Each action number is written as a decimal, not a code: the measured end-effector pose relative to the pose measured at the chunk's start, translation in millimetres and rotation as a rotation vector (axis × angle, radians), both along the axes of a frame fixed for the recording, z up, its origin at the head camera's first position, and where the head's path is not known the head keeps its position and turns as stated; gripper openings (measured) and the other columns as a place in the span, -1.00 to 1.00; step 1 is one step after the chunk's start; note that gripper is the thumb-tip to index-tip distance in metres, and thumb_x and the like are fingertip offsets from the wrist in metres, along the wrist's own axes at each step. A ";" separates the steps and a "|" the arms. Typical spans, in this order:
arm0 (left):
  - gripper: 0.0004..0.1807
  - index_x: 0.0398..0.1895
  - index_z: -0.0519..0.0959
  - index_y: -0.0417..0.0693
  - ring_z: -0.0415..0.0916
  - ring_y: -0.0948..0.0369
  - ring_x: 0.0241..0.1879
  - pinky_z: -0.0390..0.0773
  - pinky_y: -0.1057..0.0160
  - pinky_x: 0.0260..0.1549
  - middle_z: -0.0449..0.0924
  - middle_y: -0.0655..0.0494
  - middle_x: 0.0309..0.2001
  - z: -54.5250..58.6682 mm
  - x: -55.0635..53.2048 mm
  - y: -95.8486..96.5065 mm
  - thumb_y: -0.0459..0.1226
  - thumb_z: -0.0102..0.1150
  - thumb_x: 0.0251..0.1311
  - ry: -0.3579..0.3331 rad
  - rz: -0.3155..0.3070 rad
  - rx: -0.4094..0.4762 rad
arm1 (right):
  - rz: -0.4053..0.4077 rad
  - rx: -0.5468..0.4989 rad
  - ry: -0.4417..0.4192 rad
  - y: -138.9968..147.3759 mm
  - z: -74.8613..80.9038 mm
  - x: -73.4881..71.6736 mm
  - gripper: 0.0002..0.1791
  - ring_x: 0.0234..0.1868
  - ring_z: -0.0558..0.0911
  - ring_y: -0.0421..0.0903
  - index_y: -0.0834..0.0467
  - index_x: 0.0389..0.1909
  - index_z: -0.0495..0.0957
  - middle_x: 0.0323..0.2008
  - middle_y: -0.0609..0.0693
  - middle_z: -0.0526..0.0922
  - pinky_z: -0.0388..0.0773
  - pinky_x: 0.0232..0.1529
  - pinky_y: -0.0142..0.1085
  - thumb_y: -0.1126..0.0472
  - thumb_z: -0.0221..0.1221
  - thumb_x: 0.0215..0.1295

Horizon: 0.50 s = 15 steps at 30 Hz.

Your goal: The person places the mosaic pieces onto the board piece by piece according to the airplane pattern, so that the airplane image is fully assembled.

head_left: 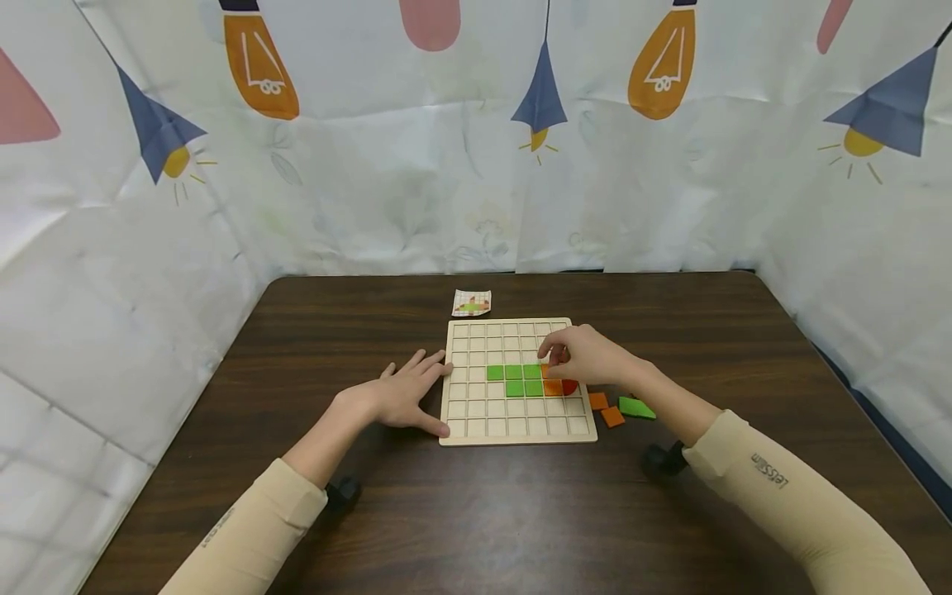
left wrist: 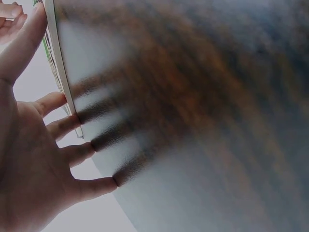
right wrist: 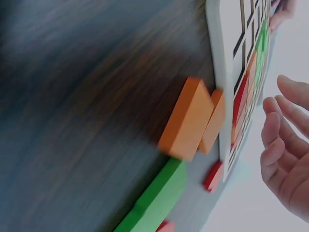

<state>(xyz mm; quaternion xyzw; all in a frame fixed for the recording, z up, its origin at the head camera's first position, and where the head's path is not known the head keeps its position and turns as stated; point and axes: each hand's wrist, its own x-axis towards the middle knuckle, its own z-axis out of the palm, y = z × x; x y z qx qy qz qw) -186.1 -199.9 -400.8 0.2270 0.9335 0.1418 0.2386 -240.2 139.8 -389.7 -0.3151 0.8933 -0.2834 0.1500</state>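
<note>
Tile-laying seems underway: left fingers [left wrist: 64, 126] spread against the board [head_left: 476, 408], right fingers [right wrist: 295, 93] bent, pinch unclear, the orange piece [head_left: 545, 371] likely needing squaring next.

brown wood-grain table [head_left: 476, 512] with gridded board [head_left: 476, 407], small card [head_left: 472, 305], loose tiles [head_left: 613, 416]

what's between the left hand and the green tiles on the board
Head view: only bare squares of the board separate the left hand from the green tiles.

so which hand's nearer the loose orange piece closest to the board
Right: the right hand is just beyond that orange piece; the left hand is farther away, at the left edge of the board.
</note>
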 end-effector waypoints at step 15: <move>0.12 0.64 0.10 -0.01 -0.39 -0.13 0.61 -0.22 -0.46 0.38 -0.26 -0.04 0.66 1.1 1.5 0.7 0.24 0.41 0.15 -0.004 0.007 0.004 | -0.022 -0.038 -0.010 50.6 -1.4 13.8 -0.77 -0.42 0.57 -0.14 0.28 -0.05 0.67 -0.42 -0.12 0.63 0.57 -0.31 -0.25 0.29 0.37 0.32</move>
